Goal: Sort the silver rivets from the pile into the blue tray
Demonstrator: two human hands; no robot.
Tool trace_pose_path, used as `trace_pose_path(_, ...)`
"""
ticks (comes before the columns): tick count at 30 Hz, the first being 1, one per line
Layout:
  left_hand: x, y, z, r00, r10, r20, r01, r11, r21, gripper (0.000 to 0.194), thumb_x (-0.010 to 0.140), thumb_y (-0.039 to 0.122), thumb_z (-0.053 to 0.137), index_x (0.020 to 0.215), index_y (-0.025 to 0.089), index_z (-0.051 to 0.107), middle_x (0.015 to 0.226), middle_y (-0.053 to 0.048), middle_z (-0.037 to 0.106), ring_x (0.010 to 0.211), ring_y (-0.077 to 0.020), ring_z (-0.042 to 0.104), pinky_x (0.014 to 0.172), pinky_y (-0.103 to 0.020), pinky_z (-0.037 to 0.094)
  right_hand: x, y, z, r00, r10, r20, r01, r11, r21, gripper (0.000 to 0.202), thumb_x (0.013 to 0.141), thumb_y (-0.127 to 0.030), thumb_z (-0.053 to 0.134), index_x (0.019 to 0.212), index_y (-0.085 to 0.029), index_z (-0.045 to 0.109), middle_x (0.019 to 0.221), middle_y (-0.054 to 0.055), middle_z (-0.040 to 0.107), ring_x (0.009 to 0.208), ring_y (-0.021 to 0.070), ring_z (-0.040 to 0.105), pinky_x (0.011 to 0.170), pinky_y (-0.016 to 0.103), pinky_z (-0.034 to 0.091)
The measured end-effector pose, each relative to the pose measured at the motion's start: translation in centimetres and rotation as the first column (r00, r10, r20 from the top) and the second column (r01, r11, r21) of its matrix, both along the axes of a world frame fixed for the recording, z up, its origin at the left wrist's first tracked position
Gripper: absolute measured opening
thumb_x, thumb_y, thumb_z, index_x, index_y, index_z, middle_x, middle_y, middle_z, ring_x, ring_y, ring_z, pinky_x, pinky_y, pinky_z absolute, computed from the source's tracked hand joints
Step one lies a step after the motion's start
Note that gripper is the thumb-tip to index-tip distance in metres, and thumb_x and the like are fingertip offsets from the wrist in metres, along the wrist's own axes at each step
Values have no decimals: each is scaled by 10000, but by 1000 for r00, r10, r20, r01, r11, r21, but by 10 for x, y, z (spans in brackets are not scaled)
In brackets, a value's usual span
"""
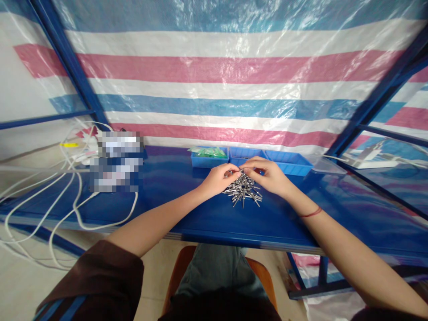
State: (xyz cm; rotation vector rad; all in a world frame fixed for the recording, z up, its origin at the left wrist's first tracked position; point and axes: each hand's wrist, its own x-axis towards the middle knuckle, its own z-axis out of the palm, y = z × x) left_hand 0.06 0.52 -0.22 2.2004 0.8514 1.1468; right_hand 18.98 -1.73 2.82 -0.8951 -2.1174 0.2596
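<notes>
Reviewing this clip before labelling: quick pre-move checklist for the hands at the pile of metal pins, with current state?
1. Both hands in view: ok. Left hand and right hand meet above the pile of metal pins.
2. A pin held between the fingertips: cannot tell, too small to see.
3. Pile kept together on the blue table: ok, no strays near the edge.
4. Blue trays within reach: ok, right behind the hands; the left one holds green parts.
5. White cables away from the hands: ok, far to the left.
</notes>
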Motion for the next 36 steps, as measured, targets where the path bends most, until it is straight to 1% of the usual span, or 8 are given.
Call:
trace_pose_path(7,1,1,1,993,93,68,-93,996,2,247,853,319,554,1035,156,592,900,-42,658,765,-127,613,726,-260,501,3,16,-7,983,-166,79,142,958,249,239,897,-265,460,909,-188,686,892,87,669,842,198,611,772,345,487)
trace_pose_path(11,1,2,-4,995,95,-23,-94,995,43,318,860,308,551,1139,155,555,909,-46,657,777,-134,616,759,-281,506,17,43,-15,872,-490,-20,469,822,323,255,881,-252,446,910,-163,683,857,109,668,770,227,601,744,375,485)
trace_pose_path(14,-3,5,-4,986,108,-130,-89,986,140,241,874,247,513,1083,162,598,938,-55,655,844,-150,617,828,-312,497,31,54,-18,798,-599,62,549,766,335,270,848,-259,477,953,-123,687,872,143,671,828,269,604,778,409,479)
trace_pose_path(17,-11,13,-1,951,145,-273,-71,962,263,271,852,111,448,1038,167,637,1005,-64,641,962,-175,596,912,-341,465,36,47,-16,833,-541,114,495,821,285,247,815,-222,499,949,-136,689,865,116,682,799,240,616,768,375,488)
trace_pose_path(22,-23,24,0,874,215,-436,-107,960,260,340,808,52,436,1035,170,660,1046,-61,632,994,-183,592,953,-337,452,14,27,-16,944,-209,256,167,970,175,246,844,-185,473,971,-175,684,984,73,703,903,206,629,831,350,481)
trace_pose_path(25,-22,23,-4,851,188,-490,-64,964,258,291,843,125,460,1053,163,658,1076,-76,630,1029,-198,587,976,-346,438,-3,28,-25,924,-134,358,79,983,163,252,874,-209,472,1010,-170,681,1029,95,695,942,224,623,871,386,457)
trace_pose_path(29,-18,20,-10,858,143,-494,-25,971,237,272,858,181,477,1066,172,652,1082,-81,632,1035,-208,589,956,-350,447,-7,36,-34,923,-151,353,114,986,122,202,854,-181,493,824,-171,693,880,86,701,829,218,626,811,380,462)
trace_pose_path(36,-14,19,-13,894,219,-392,-113,954,276,266,883,341,508,1072,213,643,1026,-59,649,968,-199,576,905,-360,427,-3,23,-22,970,-114,214,75,981,178,152,850,-167,490,840,-187,640,860,68,671,841,207,600,812,388,449)
